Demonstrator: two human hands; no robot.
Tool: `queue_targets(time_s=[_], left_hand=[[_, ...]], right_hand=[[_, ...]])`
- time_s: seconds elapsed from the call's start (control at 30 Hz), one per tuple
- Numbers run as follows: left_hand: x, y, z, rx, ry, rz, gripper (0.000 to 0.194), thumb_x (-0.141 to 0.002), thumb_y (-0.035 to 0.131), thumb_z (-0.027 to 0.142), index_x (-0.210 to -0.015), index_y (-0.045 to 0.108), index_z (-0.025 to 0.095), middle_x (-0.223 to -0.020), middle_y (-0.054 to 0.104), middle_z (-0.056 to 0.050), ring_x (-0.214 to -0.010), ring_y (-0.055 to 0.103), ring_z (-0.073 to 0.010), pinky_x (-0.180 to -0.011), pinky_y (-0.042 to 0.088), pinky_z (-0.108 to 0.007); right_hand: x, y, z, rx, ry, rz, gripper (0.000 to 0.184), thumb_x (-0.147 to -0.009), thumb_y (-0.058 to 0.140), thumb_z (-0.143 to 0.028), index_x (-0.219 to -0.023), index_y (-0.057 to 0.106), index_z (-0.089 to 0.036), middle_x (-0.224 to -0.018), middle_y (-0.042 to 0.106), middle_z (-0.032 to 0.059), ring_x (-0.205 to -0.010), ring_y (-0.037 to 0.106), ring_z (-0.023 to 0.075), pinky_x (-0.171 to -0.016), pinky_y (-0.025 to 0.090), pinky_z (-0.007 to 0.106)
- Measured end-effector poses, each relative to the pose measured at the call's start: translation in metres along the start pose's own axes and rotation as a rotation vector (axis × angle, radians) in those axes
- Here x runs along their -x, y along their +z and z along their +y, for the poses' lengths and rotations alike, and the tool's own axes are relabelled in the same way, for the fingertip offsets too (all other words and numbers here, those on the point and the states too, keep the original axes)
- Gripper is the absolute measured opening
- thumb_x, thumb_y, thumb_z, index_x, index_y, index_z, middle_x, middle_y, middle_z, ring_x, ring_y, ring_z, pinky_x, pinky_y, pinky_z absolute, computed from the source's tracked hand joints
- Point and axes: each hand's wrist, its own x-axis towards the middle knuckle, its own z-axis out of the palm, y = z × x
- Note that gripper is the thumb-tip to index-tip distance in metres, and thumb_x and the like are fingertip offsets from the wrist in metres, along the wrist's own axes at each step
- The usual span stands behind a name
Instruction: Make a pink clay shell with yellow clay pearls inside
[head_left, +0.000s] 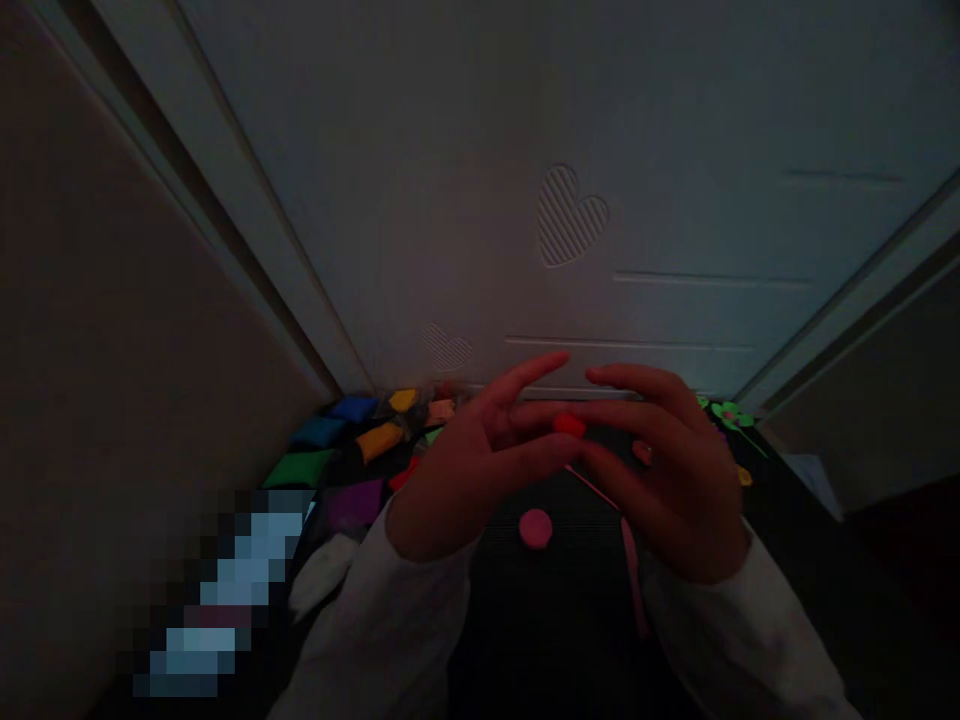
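Note:
The scene is very dim. My left hand (480, 460) and my right hand (667, 470) meet in front of me, fingers stretched toward each other. Between their fingertips is a small red lump of clay (568, 424), pinched by both hands. Below the hands a flat pink clay disc (535, 527) lies on the dark work surface (555, 620). A thin pink clay strip (632, 565) runs down from under my right hand. Both wrists are in white sleeves.
Several coloured clay packets (360, 440) in blue, green, orange, yellow and purple lie at the left by the wall. A green flower-like clay piece (731, 412) sits at the right. A white panel with embossed hearts (570, 215) stands behind. A white packet (322, 575) lies lower left.

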Motion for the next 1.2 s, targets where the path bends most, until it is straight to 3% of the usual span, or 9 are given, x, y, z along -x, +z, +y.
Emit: queue_targets(time_s=[0.17,0.33,0.5,0.77,1.03,1.2], left_hand=[[0.010,0.004,0.004,-0.055,0.022,0.003,0.046,-0.074,0.063,0.011,-0.116,0.054,0.029,-0.084,0.071,0.001,-0.072,0.064,-0.0075,-0.061,0.049,-0.014],[0.012,0.004,0.004,-0.103,0.017,0.010,0.043,-0.075,0.062,0.011,-0.113,0.056,0.031,-0.083,0.071,0.002,-0.070,0.064,-0.0067,-0.060,0.049,-0.013],[0.011,0.004,0.004,-0.100,0.026,-0.011,0.045,-0.075,0.061,0.008,-0.114,0.055,0.030,-0.079,0.071,0.003,-0.065,0.062,-0.0043,-0.061,0.047,-0.012],[0.010,0.002,0.003,-0.098,0.039,-0.009,0.044,-0.076,0.060,0.009,-0.114,0.055,0.029,-0.081,0.071,0.002,-0.067,0.063,-0.0070,-0.059,0.047,-0.013],[0.004,0.003,0.003,-0.077,0.094,0.025,0.043,-0.073,0.063,0.007,-0.111,0.056,0.024,-0.086,0.070,0.000,-0.073,0.064,-0.0089,-0.066,0.049,-0.017],[0.001,-0.007,0.006,-0.213,0.121,0.094,0.026,-0.069,0.067,0.011,-0.094,0.063,0.020,-0.085,0.070,-0.002,-0.074,0.065,-0.0100,-0.064,0.049,-0.016]], right_hand=[[0.002,-0.004,-0.003,-0.101,-0.011,0.019,0.026,-0.072,0.067,-0.017,-0.096,0.059,-0.022,-0.109,0.058,0.0050,-0.102,0.054,0.0169,-0.084,0.048,0.031],[0.002,-0.006,-0.004,-0.046,-0.076,-0.026,0.033,-0.073,0.066,-0.018,-0.104,0.057,-0.023,-0.110,0.057,0.0056,-0.104,0.053,0.0181,-0.085,0.048,0.034],[0.002,-0.008,-0.004,-0.026,-0.122,-0.019,0.029,-0.074,0.063,-0.012,-0.101,0.060,-0.022,-0.110,0.057,0.0045,-0.103,0.053,0.0159,-0.088,0.046,0.032],[0.001,-0.008,-0.005,-0.057,-0.119,0.003,0.028,-0.072,0.066,-0.013,-0.099,0.061,-0.020,-0.106,0.059,0.0052,-0.100,0.054,0.0162,-0.086,0.047,0.032],[0.005,0.006,0.002,-0.083,-0.048,0.142,0.032,-0.070,0.069,-0.015,-0.098,0.061,-0.027,-0.099,0.062,0.0023,-0.092,0.058,0.0182,-0.078,0.049,0.037],[0.002,0.007,0.010,-0.051,-0.069,0.046,0.042,-0.068,0.071,-0.023,-0.107,0.056,-0.027,-0.103,0.061,0.0048,-0.097,0.057,0.0211,-0.081,0.049,0.039]])
